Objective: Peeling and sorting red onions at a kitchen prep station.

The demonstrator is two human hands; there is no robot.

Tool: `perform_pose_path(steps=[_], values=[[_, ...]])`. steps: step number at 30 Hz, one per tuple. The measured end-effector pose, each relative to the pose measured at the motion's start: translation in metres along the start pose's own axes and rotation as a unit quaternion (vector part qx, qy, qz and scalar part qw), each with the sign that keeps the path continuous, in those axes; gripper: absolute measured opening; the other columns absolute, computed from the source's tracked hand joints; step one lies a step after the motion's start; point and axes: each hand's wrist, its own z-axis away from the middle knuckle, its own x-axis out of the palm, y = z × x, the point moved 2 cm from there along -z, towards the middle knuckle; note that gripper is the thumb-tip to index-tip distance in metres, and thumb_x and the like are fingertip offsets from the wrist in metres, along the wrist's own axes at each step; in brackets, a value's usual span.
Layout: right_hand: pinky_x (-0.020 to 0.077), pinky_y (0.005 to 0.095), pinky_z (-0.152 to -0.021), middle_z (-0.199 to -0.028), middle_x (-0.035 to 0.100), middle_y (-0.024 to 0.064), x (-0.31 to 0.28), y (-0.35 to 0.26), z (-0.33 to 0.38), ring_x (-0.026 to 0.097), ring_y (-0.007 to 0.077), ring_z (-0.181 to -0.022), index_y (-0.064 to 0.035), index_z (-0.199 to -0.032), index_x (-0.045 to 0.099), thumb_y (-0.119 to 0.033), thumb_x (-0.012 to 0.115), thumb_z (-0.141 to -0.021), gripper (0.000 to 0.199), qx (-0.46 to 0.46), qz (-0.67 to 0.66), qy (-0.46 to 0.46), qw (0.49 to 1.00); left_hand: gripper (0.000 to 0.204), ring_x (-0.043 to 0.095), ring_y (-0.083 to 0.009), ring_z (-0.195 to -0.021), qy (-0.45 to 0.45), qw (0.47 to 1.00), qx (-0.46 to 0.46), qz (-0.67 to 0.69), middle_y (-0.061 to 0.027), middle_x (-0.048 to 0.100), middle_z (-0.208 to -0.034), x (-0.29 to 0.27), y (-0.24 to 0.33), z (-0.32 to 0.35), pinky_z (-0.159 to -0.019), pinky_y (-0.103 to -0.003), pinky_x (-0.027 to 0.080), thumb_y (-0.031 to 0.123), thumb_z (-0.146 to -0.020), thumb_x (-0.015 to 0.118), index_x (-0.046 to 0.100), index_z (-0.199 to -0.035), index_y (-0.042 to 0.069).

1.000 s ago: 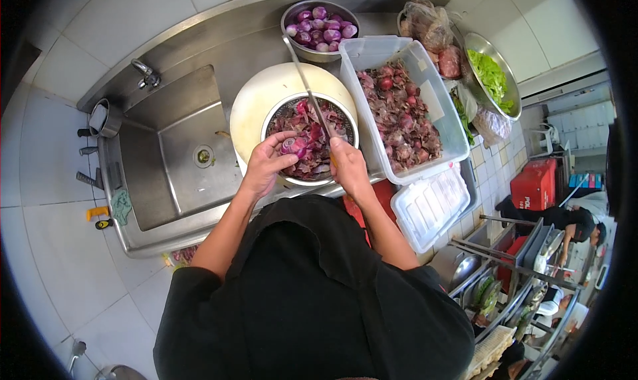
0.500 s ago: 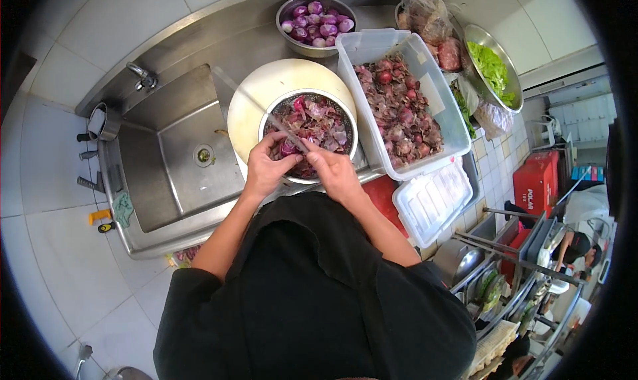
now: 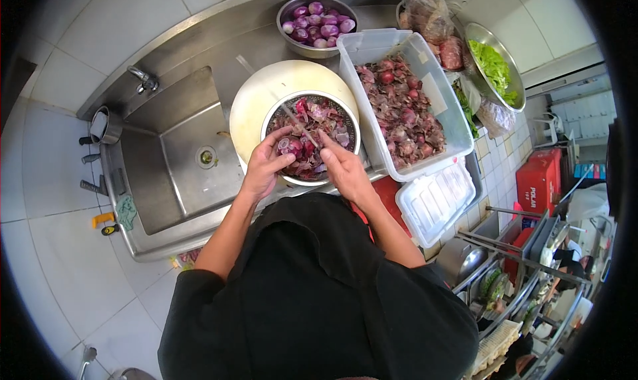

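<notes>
My left hand [image 3: 263,169] is closed around a red onion [image 3: 290,145], whose pale ringed cut end shows. Facing it, my right hand [image 3: 344,173] grips a long knife [image 3: 287,109]; the handle is hidden in the fingers. The blade points away to the upper left, just above the onion. Under both hands is a metal colander [image 3: 356,129] with purple onion skins [image 3: 327,117] in it. It rests on a round, cream-coloured cutting board [image 3: 260,88].
Right of the colander stands a clear plastic tub [image 3: 352,46] of unpeeled red onions and skins. A steel bowl [image 3: 286,37] of peeled onions sits behind. Left is a sink basin [image 3: 176,174] with a tap [image 3: 143,79]. Farther right is a bowl of lettuce [image 3: 490,68].
My hands have moved slightly apart. The onion has been turned so its cut end shows, and the knife blade has shifted a little to the right.
</notes>
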Motion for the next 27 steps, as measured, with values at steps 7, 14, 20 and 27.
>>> perform_pose_path(steps=[7, 14, 20, 27], values=[[0.0486, 0.0476, -0.064, -0.061, 0.059, 0.0222, 0.011, -0.015, 0.013, 0.063, 0.0413, -0.066, -0.0207, -0.142, 0.047, -0.053, 0.055, -0.092, 0.06, -0.059, 0.172, -0.045, 0.982, 0.051, 0.063, -0.0138, -0.091, 0.068, 0.991, 0.029, -0.108, -0.0062, 0.065, -0.1, -0.003, -0.006, 0.002, -0.082, -0.026, 0.05, 0.001, -0.077, 0.069, 0.055, -0.126, -0.003], [0.0511, 0.0442, -0.067, -0.075, 0.066, 0.0221, 0.016, -0.014, 0.011, 0.065, 0.042, -0.073, -0.0198, -0.137, 0.054, -0.049, 0.054, -0.093, 0.053, -0.119, 0.182, -0.012, 0.976, 0.049, 0.062, -0.0129, -0.096, 0.094, 0.969, 0.061, -0.22, -0.0068, 0.065, -0.104, 0.0, -0.006, 0.007, -0.086, -0.026, 0.049, 0.002, -0.079, 0.069, 0.056, -0.126, -0.003], [0.0499, 0.0326, -0.075, -0.081, 0.07, 0.0092, 0.01, -0.007, -0.002, 0.064, 0.0154, -0.078, -0.0039, -0.129, 0.06, -0.039, 0.05, -0.1, 0.047, 0.01, -0.088, -0.083, 0.993, 0.051, 0.061, -0.0156, -0.104, 0.035, 0.993, 0.049, -0.106, -0.0098, 0.063, -0.114, -0.005, -0.003, 0.003, -0.096, -0.029, 0.047, -0.005, -0.08, 0.065, 0.051, -0.129, -0.005], [0.0341, 0.0276, -0.051, -0.059, 0.044, -0.0036, 0.022, -0.007, 0.0, 0.04, 0.0074, -0.056, -0.0001, -0.095, 0.07, -0.043, 0.049, -0.101, 0.048, 0.047, -0.135, -0.063, 0.988, 0.056, 0.06, -0.0174, -0.109, -0.039, 0.996, 0.002, -0.082, -0.0104, 0.061, -0.12, -0.026, 0.004, 0.003, -0.1, -0.031, 0.045, -0.004, -0.077, 0.064, 0.049, -0.131, -0.005]])
